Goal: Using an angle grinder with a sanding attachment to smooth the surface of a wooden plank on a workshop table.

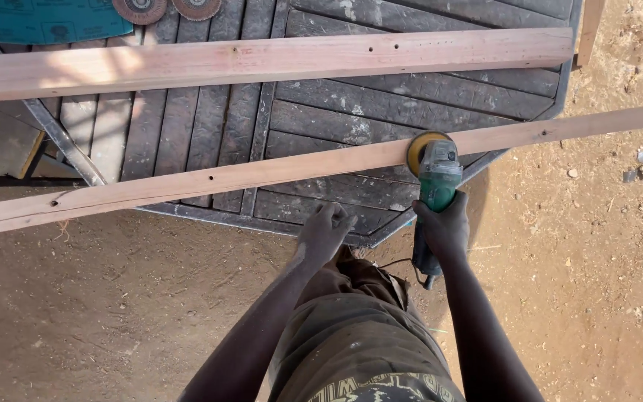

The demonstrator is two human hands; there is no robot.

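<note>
— What's closest to you?

— My trousers (359, 335), dusty and dark, and both my forearms reaching out over them. Beneath is bare brown dirt (113, 313).

— And your hands?

— My right hand (444, 227) is wrapped tight around the body of a green grinder (434, 195), whose black tail end and cord hang below my wrist. My left hand (324, 231) is curled into a loose fist at the near edge of the table (336, 123); I cannot tell whether it holds anything.

— Where is the grinder working?

— Its yellowish disc (423, 149) sits against the near plank (187, 182), a long pale board lying slantwise across the table's front edge, running off past both sides. It has a few small dark holes in it.

— What's the table like?

— Dark slats set at angles in a metal frame, speckled with pale spatter.

— Farther back?

— A second plank (262, 61), wider, lies across the table nearly level. Beyond it, at the far left, a teal sheet of sandpaper (57, 18) and two round flap discs (167, 7) just beside it, cut off by the top edge.
</note>
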